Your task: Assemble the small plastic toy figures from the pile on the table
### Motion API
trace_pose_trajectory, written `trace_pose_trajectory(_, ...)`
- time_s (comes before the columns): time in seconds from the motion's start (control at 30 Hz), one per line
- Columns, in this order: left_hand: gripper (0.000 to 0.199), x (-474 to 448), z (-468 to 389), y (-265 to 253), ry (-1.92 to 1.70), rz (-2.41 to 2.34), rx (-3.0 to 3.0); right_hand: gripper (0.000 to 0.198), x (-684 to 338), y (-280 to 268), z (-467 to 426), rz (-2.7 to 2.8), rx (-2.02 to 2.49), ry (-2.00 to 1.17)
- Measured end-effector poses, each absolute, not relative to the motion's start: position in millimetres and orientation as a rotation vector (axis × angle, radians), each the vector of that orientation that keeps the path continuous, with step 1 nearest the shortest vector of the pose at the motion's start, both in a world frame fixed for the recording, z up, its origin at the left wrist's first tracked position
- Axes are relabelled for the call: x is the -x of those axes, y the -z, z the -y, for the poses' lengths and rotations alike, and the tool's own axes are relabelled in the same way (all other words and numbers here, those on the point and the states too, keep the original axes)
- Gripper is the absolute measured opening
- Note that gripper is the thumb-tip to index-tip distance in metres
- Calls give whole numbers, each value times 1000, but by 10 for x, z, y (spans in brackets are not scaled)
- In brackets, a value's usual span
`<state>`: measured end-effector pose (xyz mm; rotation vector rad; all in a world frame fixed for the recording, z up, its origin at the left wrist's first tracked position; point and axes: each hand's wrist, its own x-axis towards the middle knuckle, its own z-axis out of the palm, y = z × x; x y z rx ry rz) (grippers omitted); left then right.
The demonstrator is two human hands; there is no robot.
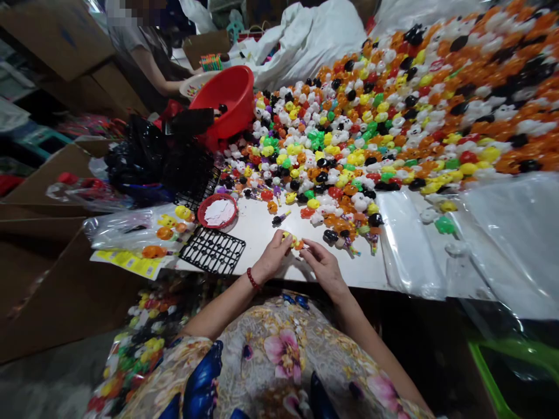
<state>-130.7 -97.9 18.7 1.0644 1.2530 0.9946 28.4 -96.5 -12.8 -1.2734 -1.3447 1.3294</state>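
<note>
My left hand point(276, 253), with a red bead bracelet at the wrist, is closed on a small yellow and orange plastic toy point(293, 240) over the table's front edge. Opposite it, my right hand point(322, 263) pinches the orange end of the same toy with thumb and fingers. The fingers cover much of the toy, so its exact shape is hidden. Just beyond my hands a small black toy point(280, 219) with a patterned stem lies on the white tabletop point(257, 224). More stemmed toys point(349, 238) lie to the right of my right hand.
A large heap of colourful toys point(349, 145) covers the back and right. Left are a black plastic grid point(212, 250), a red basket point(236, 210) of paper slips, and a bag of toys point(135, 230). Clear bags point(408, 241) lie right. A co-worker point(146, 58) sits beyond a red basin point(238, 99).
</note>
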Motion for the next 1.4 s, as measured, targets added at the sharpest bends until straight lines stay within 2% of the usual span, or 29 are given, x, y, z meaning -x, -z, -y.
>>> trace_pose_trajectory(0.2,28,1289,983,-87,-885,-1399,-1208,30,-270,119,1049,1608,1316,-1150)
trace_pose_trajectory(0.37,32,1178,972,-5,-857,-1196,-995,31,-340,116,1046,1683,1329,-1044)
trace_pose_trajectory(0.47,28,1221,866,-30,-925,-1246,-950,31,-613,9,838,1699,1361,-712)
trace_pose_trajectory(0.6,7,1484,552,-128,-1091,-1616,-1075,34,-895,-135,483,1696,1490,-86)
trace_pose_trajectory(0.67,10,1611,341,-162,-1142,-1766,-1147,34,-793,-130,358,1804,1470,37)
trace_pose_trajectory(0.83,10,1675,-81,-147,-1111,-1885,-1139,39,39,97,162,2317,1232,-190)
trace_pose_trajectory(0.97,24,1666,-121,-102,-1078,-1861,-1067,33,442,228,56,2454,1235,-270)
trace_pose_trajectory(1.1,22,1743,71,-68,-1075,-1732,-877,22,330,290,131,2406,1301,-373)
trace_pose_trajectory(1.23,30,1792,334,-45,-1090,-1448,-680,29,106,320,350,2190,1240,-574)
trace_pose_trajectory(1.4,43,1711,543,-21,-1149,-1360,-677,32,-20,248,562,2119,1127,-624)
